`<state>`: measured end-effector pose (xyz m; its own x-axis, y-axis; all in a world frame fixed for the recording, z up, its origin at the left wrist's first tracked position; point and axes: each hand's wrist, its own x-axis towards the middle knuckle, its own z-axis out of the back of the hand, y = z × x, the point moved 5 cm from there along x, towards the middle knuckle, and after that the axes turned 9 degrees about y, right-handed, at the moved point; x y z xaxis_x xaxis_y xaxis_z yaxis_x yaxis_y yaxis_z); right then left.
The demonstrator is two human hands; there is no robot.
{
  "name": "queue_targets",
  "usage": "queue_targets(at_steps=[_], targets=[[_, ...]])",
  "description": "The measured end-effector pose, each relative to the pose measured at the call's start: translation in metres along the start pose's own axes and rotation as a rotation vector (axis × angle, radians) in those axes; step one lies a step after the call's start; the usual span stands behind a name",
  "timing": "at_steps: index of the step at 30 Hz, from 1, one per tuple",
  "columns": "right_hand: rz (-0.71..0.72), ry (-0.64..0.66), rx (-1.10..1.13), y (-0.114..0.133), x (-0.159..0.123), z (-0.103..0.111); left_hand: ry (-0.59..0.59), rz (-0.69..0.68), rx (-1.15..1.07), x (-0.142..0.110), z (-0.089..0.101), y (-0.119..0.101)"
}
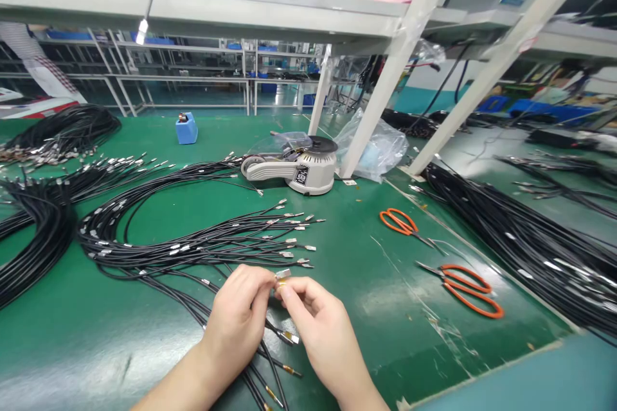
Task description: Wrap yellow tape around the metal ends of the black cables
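Note:
My left hand (238,318) and my right hand (321,327) meet low in the middle of the view, above a green mat (159,347). Both pinch the metal connector end (282,275) of a thin black cable between fingertips. More black cables with metal tips (193,244) fan out on the mat just beyond my hands, and a few run under my left wrist. Behind them stands a grey tape dispenser (301,167).
Two orange-handled scissors (400,221) (470,289) lie to the right. Large black cable bundles sit at far left (33,231) and far right (530,244). A blue box (186,128), a plastic bag (376,148) and slanted white shelf legs (385,83) stand behind.

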<state>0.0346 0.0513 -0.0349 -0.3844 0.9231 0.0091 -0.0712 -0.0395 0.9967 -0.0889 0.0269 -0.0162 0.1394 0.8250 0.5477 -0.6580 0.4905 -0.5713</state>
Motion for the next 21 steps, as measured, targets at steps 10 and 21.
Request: queue_targets(at_steps=[10, 21], targets=[[-0.061, 0.018, -0.004, 0.010, 0.002, 0.000, 0.026, -0.092, 0.035, 0.000, 0.002, -0.004], [-0.113, 0.018, 0.036, 0.012, 0.005, 0.001, 0.030, -0.120, 0.020, 0.000, 0.004, -0.004]])
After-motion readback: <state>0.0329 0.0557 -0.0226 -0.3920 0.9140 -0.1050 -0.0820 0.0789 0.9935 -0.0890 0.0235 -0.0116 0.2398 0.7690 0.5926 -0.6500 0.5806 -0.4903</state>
